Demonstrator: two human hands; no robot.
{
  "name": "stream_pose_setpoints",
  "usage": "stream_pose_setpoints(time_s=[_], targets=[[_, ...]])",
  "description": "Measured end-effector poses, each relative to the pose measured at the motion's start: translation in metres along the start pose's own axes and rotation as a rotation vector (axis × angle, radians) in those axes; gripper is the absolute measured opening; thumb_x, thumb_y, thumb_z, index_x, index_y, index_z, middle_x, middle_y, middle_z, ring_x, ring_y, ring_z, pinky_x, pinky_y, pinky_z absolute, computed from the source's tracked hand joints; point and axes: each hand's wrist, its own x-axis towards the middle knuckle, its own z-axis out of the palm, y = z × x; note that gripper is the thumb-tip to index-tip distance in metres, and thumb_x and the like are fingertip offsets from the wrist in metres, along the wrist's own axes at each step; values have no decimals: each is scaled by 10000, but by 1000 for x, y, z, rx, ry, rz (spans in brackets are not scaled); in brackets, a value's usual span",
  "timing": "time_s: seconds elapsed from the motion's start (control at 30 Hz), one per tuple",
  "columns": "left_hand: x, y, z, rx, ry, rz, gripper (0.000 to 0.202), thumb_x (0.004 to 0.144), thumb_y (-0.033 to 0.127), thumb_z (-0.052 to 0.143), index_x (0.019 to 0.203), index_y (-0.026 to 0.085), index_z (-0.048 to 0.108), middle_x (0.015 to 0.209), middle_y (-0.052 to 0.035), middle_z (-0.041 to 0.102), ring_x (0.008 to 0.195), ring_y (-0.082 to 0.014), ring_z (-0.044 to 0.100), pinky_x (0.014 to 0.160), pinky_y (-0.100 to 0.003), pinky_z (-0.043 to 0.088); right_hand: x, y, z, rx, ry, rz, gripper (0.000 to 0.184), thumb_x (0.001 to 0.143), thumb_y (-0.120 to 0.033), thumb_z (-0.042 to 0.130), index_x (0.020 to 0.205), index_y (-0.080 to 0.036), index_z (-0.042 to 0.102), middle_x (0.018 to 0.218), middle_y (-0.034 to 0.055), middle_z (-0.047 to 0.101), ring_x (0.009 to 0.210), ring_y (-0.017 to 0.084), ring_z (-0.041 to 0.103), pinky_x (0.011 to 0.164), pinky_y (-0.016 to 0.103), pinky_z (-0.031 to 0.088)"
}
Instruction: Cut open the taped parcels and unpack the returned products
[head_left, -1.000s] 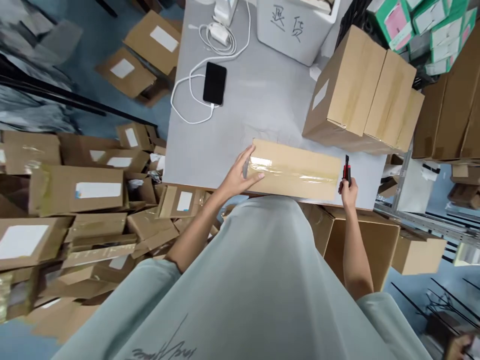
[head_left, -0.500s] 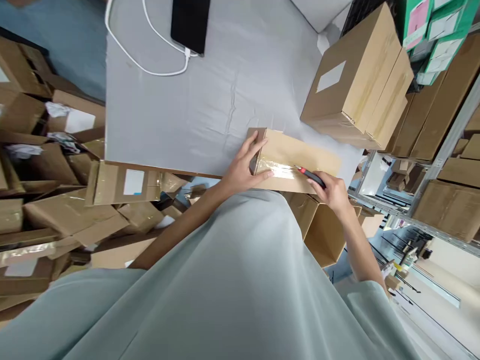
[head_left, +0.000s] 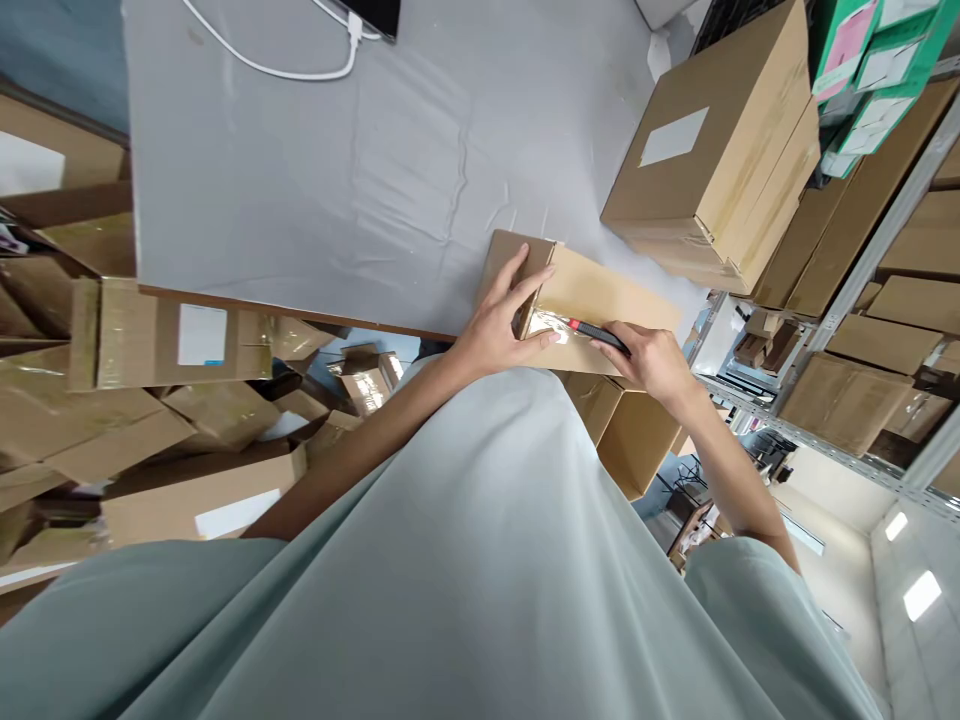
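A brown cardboard box [head_left: 611, 288] lies at the near edge of the grey-covered table, with shiny clear tape across its top. My left hand [head_left: 501, 325] rests on the box's left end, fingers spread and thumb on the taped face. In my right hand [head_left: 651, 365] is a box cutter [head_left: 601, 335] with a black handle and red tip. Its tip touches or hovers just over the tape near my left thumb; the blade itself is too small to make out.
A larger carton [head_left: 675, 135] with a white label stands at the table's back right. A phone [head_left: 379, 15] with a white cable [head_left: 300, 75] lies at the top. Several cartons [head_left: 202, 400] are heaped on the left. An open box [head_left: 637, 440] sits below, and shelving [head_left: 862, 290] holds boxes.
My right hand has moved the box cutter left along the tape, closer to my left thumb. My left hand still holds the box's end. The camera view has shifted.
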Motion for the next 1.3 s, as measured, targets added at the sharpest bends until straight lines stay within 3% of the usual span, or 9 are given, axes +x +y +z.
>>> stream_pose_setpoints(time_s=[0.17,0.37,0.67,1.0,1.2,1.3], targets=[[1,2,1,11,12,19,954,972,677,820,1776,356,418,1920,-109,228,1765,-428,266,1424,-625,308,1,-16,-23,-116,-101,53,511,1226,-543,324,1244,-219,719,993,84,820,791,244,715,678,328,323],[2,4,-2,47,-2,47,822,988,584,829,1706,338,515,1919,-99,225,1770,-429,250,1422,-641,310,4,-36,-50,-286,-202,125,442,1225,-492,364,1255,-221,712,991,101,827,775,260,705,659,344,245],[1,-2,-4,92,-7,43,839,981,619,832,1704,365,490,1916,-92,241,1755,-433,294,1412,-651,326,-7,-36,-46,-375,-276,215,374,1222,-431,381,1368,-235,664,1031,118,833,812,274,739,671,336,271],[-2,0,-11,138,2,-43,956,908,787,829,1710,391,493,1885,-82,323,1744,-429,326,1425,-638,310,-21,2,-38,-344,-303,208,383,1233,-434,385,1369,-219,671,1143,160,848,939,313,783,687,348,334],[-1,8,-9,54,34,-130,1006,838,855,859,1672,383,549,1855,-32,392,1726,-428,364,1447,-637,314,-31,38,-22,-290,-259,178,386,1226,-459,411,1327,-213,691,1055,187,854,913,334,798,677,357,362],[-1,11,-6,99,27,-144,1029,849,854,850,1690,353,534,1849,-57,414,1730,-422,358,1442,-645,328,-38,57,-11,-250,-248,160,375,1224,-447,421,1333,-216,696,1042,188,854,927,342,803,691,358,375]])
